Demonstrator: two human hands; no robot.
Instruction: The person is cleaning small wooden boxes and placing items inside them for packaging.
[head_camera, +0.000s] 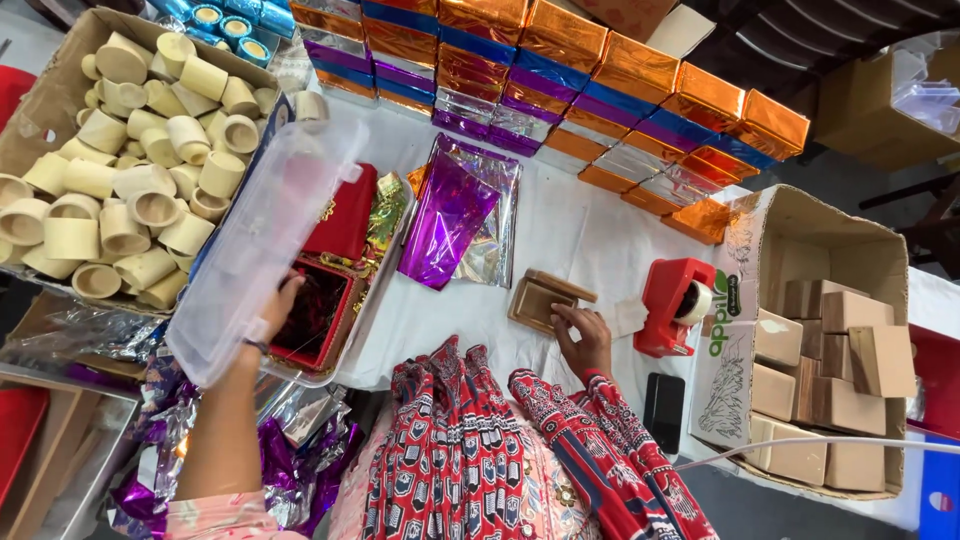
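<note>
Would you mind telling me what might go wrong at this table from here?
1. The clear plastic lid, tilted up by the left hand, might swing into the cardboard rolls beside it.
2. The black phone lies near the table's edge and could be knocked off by the right hand's sleeve.

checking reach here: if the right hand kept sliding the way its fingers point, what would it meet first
The right hand points up and left, fingertips already on the small wooden box. Beyond that, probably the purple foil sheets, though depth is unclear.
</note>
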